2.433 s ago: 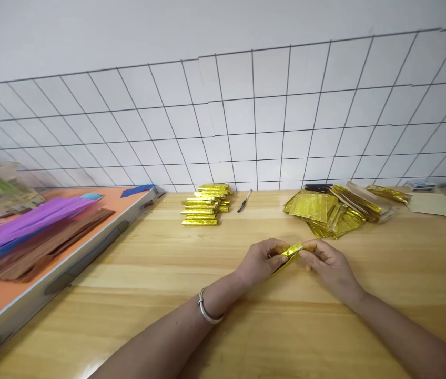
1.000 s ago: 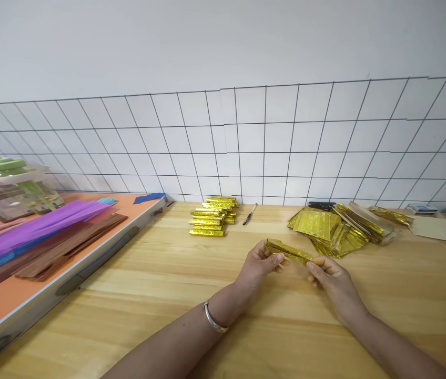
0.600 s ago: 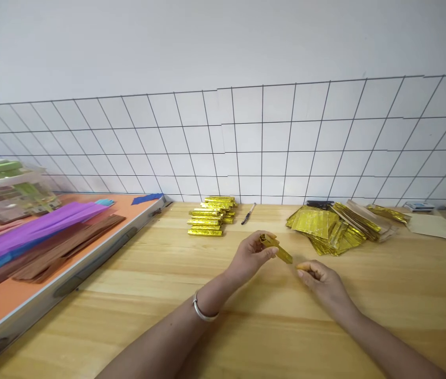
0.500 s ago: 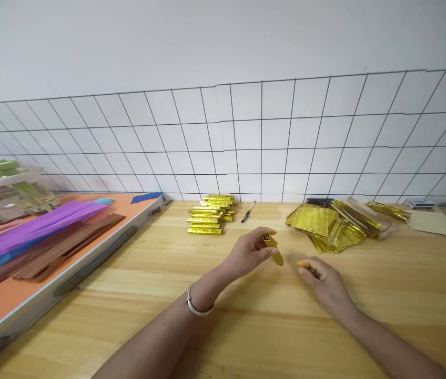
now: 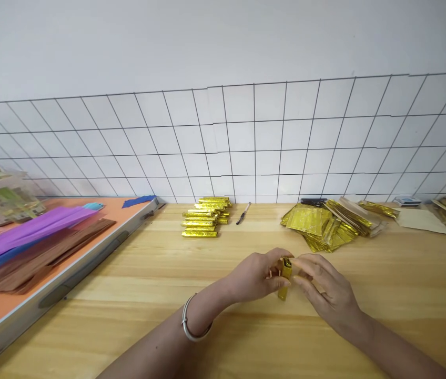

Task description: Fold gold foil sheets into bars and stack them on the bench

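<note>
My left hand [image 5: 256,275] grips a small, narrow gold paper tube [image 5: 286,271] between thumb and fingers. The tube stands nearly upright over the wooden table, its square open end facing up. On its right side, my right hand [image 5: 329,287] has curled fingers and thumb at the tube's upper edge, partly closed about it. How firmly those fingertips press cannot be made out. Finished-looking gold bars [image 5: 201,218] lie stacked farther back on the left, and flat gold foil sheets [image 5: 310,220] are piled at the back right.
A pen [image 5: 243,213] lies between the two gold piles. On the left, an orange-topped board [image 5: 100,213] with a raised edge carries purple paper strips [image 5: 37,231], brown strips [image 5: 61,252] and a clear container [image 5: 8,197]. A beige sheet [image 5: 422,220] lies far right, below the tiled wall.
My left hand has moved right and nearer to me with the gold paper tube. My right hand has come up to the tube, and its fingers have opened from a tight pinch.
</note>
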The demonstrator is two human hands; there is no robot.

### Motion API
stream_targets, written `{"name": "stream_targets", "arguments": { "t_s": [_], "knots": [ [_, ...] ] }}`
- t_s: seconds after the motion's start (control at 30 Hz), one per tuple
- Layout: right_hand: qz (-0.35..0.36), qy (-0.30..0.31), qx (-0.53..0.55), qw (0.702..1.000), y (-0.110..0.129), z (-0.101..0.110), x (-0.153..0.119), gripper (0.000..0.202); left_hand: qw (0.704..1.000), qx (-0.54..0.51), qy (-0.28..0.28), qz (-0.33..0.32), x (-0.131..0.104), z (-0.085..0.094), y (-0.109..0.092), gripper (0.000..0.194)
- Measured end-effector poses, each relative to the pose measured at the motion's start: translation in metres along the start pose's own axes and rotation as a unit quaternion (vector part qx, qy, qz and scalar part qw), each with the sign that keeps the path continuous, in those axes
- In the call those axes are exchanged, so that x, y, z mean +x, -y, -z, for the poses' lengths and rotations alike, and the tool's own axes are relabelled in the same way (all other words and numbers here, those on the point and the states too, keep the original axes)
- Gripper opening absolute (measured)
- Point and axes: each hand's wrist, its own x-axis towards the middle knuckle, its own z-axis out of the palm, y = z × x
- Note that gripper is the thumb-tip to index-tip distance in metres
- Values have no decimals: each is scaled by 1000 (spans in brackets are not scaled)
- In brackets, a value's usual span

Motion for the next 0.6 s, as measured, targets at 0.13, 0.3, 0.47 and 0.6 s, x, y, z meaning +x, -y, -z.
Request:
{"name": "stream_targets", "arguments": {
  "t_s": [0.13, 0.3, 0.47, 0.6],
  "knots": [
    [-2, 5, -6, 1000, -1, -1, 0, 39, 1000, 20, 3, -1, -1, -5, 2, 42],
    [-21, 1, 7, 1000, -11, -7, -4, 40, 999, -26, -40, -2, 0, -14, 12, 44],
    [-33, -15, 21, 999, -18, -10, -7, 38, 992, -27, -114, -56, 1, -18, 14, 29],
    [-32, -11, 22, 999, -19, -12, -8, 38, 984, 0, -134, -120, 1, -18, 14, 11]
  ]
}}
